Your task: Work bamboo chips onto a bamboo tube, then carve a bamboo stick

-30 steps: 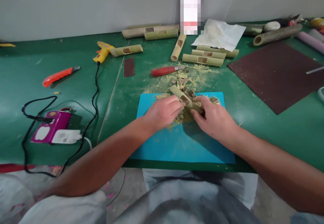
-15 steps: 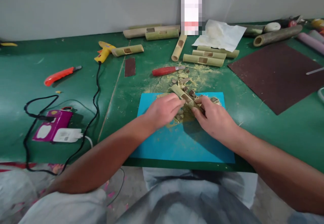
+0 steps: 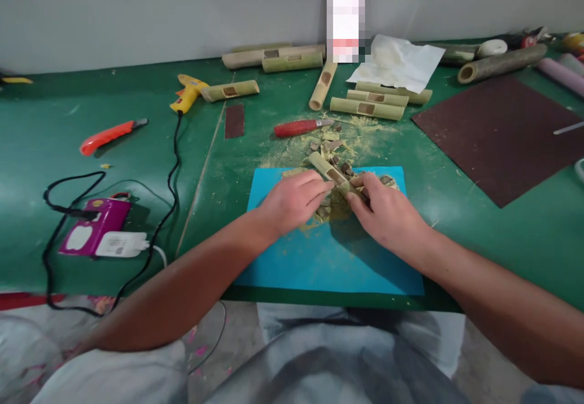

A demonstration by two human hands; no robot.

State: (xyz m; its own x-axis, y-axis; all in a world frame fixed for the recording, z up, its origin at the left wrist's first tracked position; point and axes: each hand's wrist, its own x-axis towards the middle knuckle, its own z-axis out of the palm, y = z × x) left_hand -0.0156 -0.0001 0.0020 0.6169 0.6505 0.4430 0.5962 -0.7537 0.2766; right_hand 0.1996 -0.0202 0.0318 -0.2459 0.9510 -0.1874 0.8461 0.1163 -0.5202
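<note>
A short bamboo tube [image 3: 323,165] with a rectangular slot cut in its side lies slantwise over the far part of a blue mat [image 3: 292,264]. My right hand [image 3: 387,212] is closed around the tube's near end, thumb on one side and fingers on the other. At the edge of the slot, my left hand [image 3: 296,198] has its fingertips pinched together; whatever they may hold is hidden. Bamboo chips [image 3: 323,211] and pale dust are scattered under and around the tube. Beyond it lies a red-handled knife [image 3: 296,128].
Several slotted bamboo tubes [image 3: 367,109] lie farther back, near a white paper sheet [image 3: 396,63]. To the right is a dark brown sheet [image 3: 502,142]. Leftward are a yellow glue gun [image 3: 185,97], an orange box cutter [image 3: 109,136] and a purple power strip [image 3: 93,227] with a black cord.
</note>
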